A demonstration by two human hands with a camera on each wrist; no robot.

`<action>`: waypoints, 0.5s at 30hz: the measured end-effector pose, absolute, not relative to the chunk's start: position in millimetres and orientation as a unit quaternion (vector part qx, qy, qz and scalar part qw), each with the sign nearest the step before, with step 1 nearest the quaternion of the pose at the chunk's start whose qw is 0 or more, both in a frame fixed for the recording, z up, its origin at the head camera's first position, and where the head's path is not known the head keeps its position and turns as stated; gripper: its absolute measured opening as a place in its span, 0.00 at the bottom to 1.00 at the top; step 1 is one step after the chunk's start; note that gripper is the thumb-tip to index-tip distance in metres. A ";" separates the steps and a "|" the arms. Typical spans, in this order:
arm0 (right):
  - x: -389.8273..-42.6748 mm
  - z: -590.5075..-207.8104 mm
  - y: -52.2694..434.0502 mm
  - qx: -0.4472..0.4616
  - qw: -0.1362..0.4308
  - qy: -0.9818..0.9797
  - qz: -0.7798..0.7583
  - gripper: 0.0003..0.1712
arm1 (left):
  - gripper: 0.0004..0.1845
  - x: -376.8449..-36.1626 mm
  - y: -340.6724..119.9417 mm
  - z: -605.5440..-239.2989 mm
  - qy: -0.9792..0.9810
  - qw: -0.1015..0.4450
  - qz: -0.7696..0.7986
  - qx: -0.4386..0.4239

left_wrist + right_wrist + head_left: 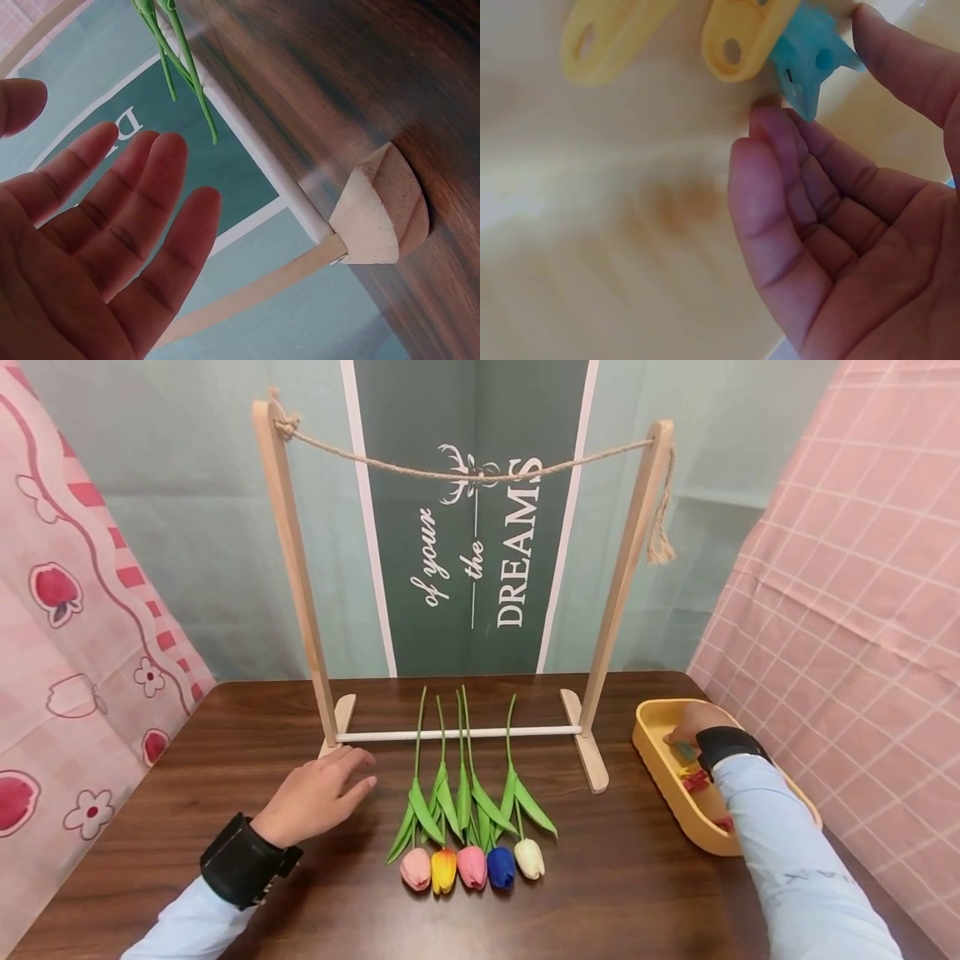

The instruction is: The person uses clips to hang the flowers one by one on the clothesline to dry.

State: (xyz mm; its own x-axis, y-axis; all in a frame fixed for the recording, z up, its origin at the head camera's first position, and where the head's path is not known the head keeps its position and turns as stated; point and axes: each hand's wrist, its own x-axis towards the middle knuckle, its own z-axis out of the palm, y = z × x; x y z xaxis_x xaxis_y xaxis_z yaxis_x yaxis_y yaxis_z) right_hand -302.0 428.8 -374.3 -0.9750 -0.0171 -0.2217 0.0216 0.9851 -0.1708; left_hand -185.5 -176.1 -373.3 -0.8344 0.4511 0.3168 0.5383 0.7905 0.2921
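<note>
My right hand reaches into the yellow tray at the right. In the right wrist view its thumb and curled fingers close around a small teal plastic clip. Two yellow clips lie beside it. My left hand, palm down with loosely bent fingers, holds nothing near the left foot of a wooden stand. To its right, several artificial tulips lie in a row with stems across the stand's white rod: light pink, yellow-orange, pink, blue and white.
Two wooden posts rise from the stand's feet. A sagging rope joins their tops, its frayed end hanging at the right. Red clips lie in the tray. Patterned cloths surround the brown table.
</note>
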 end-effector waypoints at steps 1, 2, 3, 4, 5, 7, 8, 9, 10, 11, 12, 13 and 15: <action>-302.6 -375.5 429.8 0.000 0.110 0.990 -0.086 0.24 | 0.11 -185.4 -175.8 -373.5 -0.939 0.116 -0.188 -0.263; -303.2 -376.3 430.5 -0.001 0.108 0.990 -0.089 0.24 | 0.11 -185.3 -175.6 -373.6 -0.939 0.115 -0.189 -0.264; -303.9 -376.8 431.0 0.000 0.106 0.990 -0.089 0.23 | 0.11 -185.2 -175.4 -373.7 -0.939 0.114 -0.188 -0.264; -304.3 -377.2 431.2 -0.001 0.103 0.991 -0.088 0.22 | 0.11 -185.2 -175.1 -373.7 -0.939 0.114 -0.189 -0.263; -304.5 -377.1 431.0 0.000 0.099 0.991 -0.089 0.21 | 0.11 -185.2 -174.9 -373.7 -0.939 0.113 -0.188 -0.263; -304.0 -374.4 427.8 0.004 0.095 0.992 -0.087 0.20 | 0.12 -185.0 -174.9 -373.4 -0.940 0.112 -0.189 -0.262; -303.2 -372.0 425.3 0.007 0.093 0.992 -0.085 0.20 | 0.12 -184.8 -175.1 -373.0 -0.940 0.112 -0.190 -0.262; -302.7 -369.9 423.1 0.010 0.091 0.992 -0.082 0.20 | 0.12 -184.6 -175.3 -372.5 -0.940 0.111 -0.190 -0.261; -302.3 -368.2 421.3 0.013 0.092 0.992 -0.081 0.20 | 0.12 -184.4 -175.4 -372.2 -0.940 0.112 -0.190 -0.261; -301.5 -366.3 419.4 0.014 0.095 0.992 -0.082 0.19 | 0.12 -184.2 -175.5 -371.7 -0.940 0.112 -0.189 -0.261; -301.0 -364.7 417.9 0.013 0.098 0.992 -0.078 0.19 | 0.12 -184.0 -175.5 -371.4 -0.940 0.112 -0.189 -0.261; -301.1 -364.1 417.6 0.014 0.101 0.992 -0.076 0.18 | 0.12 -183.8 -175.5 -371.0 -0.940 0.113 -0.188 -0.261; -300.9 -363.2 416.9 0.010 0.109 0.991 -0.073 0.17 | 0.13 -183.5 -175.2 -370.3 -0.940 0.114 -0.186 -0.262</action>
